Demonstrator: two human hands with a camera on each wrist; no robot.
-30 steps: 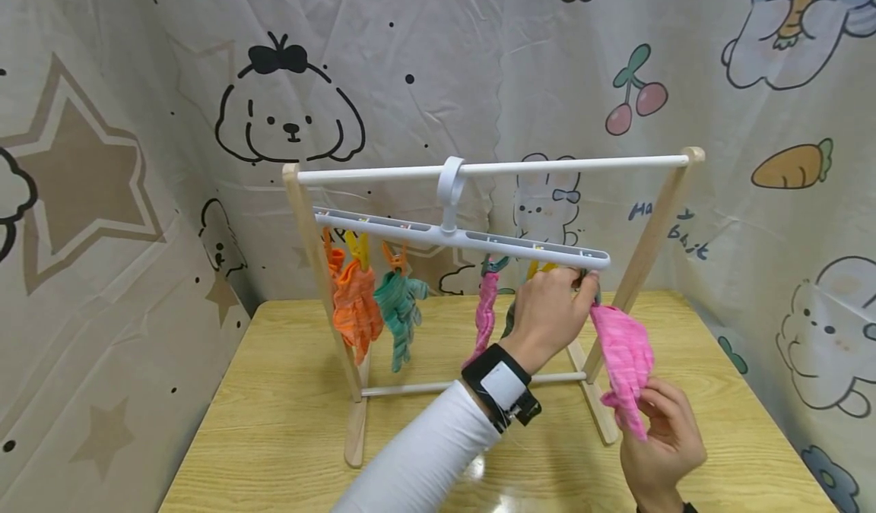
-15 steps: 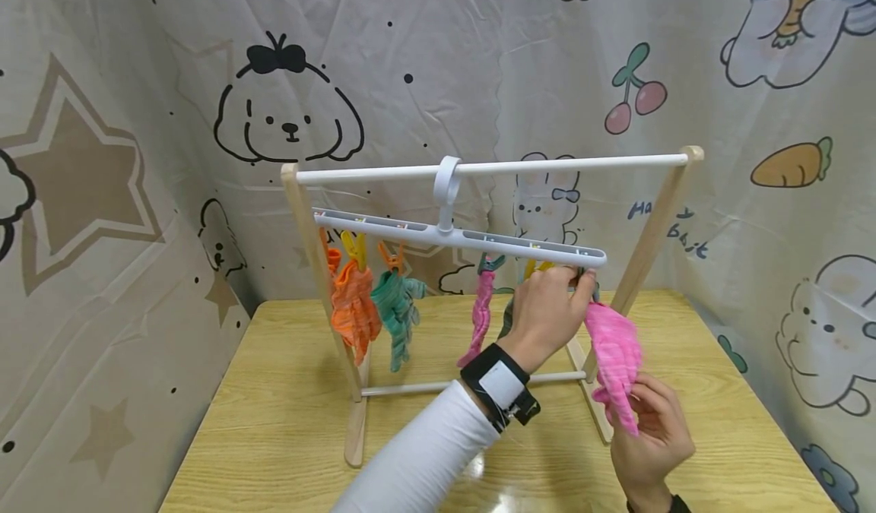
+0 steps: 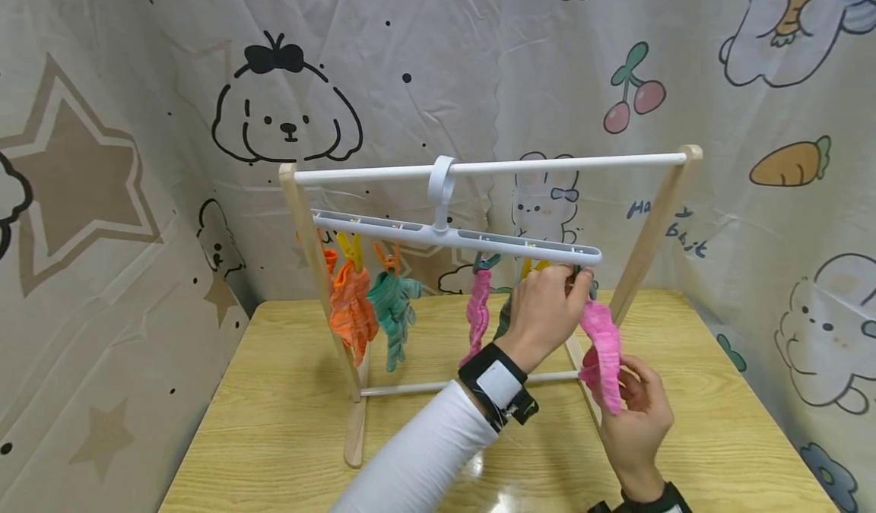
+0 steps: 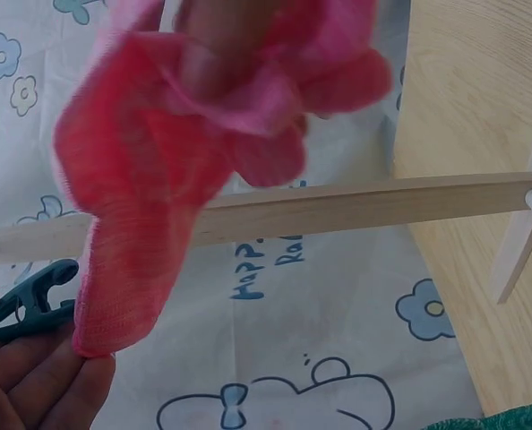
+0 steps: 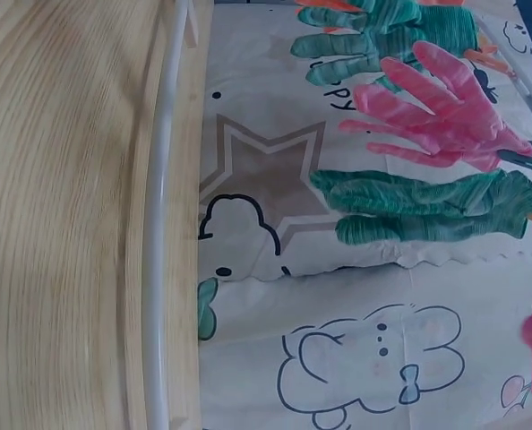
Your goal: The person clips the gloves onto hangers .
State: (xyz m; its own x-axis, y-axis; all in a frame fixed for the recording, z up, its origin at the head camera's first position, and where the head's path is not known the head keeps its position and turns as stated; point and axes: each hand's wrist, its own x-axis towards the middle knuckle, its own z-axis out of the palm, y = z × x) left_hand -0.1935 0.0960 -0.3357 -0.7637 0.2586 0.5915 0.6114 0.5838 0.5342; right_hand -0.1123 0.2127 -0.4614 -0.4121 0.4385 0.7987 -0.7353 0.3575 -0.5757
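My left hand (image 3: 547,304) reaches up to the right end of the grey-white hanger bar (image 3: 527,249) and pinches a dark teal clothespin (image 4: 33,305) there. The cuff of a pink knitted glove (image 3: 602,338) lies right beside that clothespin; whether it is caught in the clothespin, I cannot tell. Below, my right hand (image 3: 639,414) holds the finger end of this glove. In the left wrist view the glove (image 4: 150,197) hangs stretched out, a blurred finger over its upper part. Only a pink edge shows at the right of the right wrist view.
Clothespins on the bar hold an orange glove (image 3: 353,311), a teal glove (image 3: 393,311), another pink glove (image 5: 450,112) and a dark green glove (image 5: 427,206). A wooden rack with a white top rail (image 3: 561,163) carries the hanger on a wooden table (image 3: 274,422).
My right hand has moved left and slightly up, bringing the pink glove in under the bar's end and turning it narrower to view. The hanger has shifted slightly left; my left hand stays by the clothespin.
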